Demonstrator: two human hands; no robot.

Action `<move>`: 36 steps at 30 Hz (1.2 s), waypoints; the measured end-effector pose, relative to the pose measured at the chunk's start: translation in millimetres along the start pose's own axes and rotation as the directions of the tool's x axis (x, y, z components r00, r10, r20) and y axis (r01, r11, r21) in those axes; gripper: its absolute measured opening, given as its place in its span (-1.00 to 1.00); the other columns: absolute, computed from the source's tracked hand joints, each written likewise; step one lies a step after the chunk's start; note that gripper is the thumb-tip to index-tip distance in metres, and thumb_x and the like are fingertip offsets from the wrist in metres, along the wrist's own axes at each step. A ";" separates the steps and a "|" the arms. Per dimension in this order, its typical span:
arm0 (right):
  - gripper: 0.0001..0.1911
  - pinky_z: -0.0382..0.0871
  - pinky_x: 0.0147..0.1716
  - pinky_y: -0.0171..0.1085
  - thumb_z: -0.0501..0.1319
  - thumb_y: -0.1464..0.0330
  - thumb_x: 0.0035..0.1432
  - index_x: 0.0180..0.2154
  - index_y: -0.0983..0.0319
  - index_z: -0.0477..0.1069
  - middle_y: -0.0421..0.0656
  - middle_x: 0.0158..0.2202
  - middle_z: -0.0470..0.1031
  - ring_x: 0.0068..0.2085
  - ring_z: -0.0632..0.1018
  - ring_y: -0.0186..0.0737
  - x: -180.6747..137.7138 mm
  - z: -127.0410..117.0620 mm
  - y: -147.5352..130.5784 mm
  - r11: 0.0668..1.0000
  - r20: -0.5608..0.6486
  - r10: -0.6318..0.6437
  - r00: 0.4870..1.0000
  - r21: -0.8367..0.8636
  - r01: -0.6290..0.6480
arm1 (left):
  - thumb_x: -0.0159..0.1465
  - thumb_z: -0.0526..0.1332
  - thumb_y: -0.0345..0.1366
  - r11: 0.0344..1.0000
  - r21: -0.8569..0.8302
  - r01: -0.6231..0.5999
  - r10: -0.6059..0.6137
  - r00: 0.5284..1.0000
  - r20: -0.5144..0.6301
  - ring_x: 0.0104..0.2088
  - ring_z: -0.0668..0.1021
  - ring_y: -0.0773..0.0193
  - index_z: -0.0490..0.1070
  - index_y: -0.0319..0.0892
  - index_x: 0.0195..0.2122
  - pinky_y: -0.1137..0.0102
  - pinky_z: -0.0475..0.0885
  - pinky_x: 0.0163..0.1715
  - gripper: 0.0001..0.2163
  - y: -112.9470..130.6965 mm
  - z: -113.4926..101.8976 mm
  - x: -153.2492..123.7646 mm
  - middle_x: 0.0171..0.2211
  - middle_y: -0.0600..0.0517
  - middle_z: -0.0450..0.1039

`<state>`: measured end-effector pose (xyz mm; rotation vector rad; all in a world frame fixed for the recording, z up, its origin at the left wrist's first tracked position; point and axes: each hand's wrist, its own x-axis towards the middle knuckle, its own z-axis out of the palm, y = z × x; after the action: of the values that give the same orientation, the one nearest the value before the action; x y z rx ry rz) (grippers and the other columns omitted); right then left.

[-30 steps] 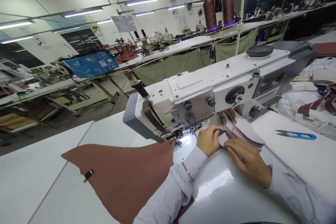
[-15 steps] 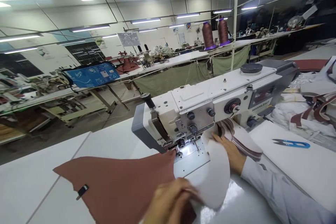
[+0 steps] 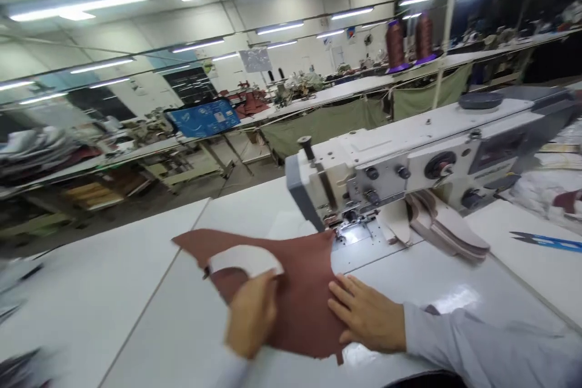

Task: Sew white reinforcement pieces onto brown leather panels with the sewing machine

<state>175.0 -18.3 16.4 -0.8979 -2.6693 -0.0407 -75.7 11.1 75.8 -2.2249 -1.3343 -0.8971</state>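
A large brown leather panel [image 3: 300, 297] lies on the white table, its upper right corner at the needle area of the sewing machine [image 3: 382, 176]. Above its left half, my left hand [image 3: 254, 312], blurred, is closed on a curved leather piece [image 3: 245, 258] with its pale side showing. My right hand [image 3: 366, 312] rests flat on the panel's right edge, fingers spread. Behind it, several pale curved pieces [image 3: 448, 227] with brown edges are stacked under the machine arm.
Blue thread snips [image 3: 548, 240] lie on the table at the right. Two brown thread cones [image 3: 394, 45] stand behind the machine. Plastic-wrapped material [image 3: 534, 197] is at the far right. A blue bag [image 3: 204, 118] sits on another table across the aisle.
My left hand has carried the curved piece leftward over the brown panel. My right hand has left the stack side and come down onto the panel's right edge. The view has swung left.
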 end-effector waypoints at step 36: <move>-0.79 0.43 -0.23 -0.22 0.00 0.58 0.20 -0.22 0.39 0.37 -0.05 -0.31 0.43 -0.24 0.44 -0.22 18.4 24.4 18.4 0.973 -0.333 -0.040 0.942 0.200 0.112 | 0.27 -0.10 -0.52 0.948 -0.311 -0.063 0.143 0.960 0.241 -0.02 0.43 0.15 0.36 -0.31 -0.15 0.21 0.50 -0.10 -0.72 68.9 76.1 -11.8 -0.12 -0.16 0.43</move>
<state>165.0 10.3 -2.3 -0.6533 -2.3424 0.0758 5.6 18.5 12.5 -2.7017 -1.2410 -0.8380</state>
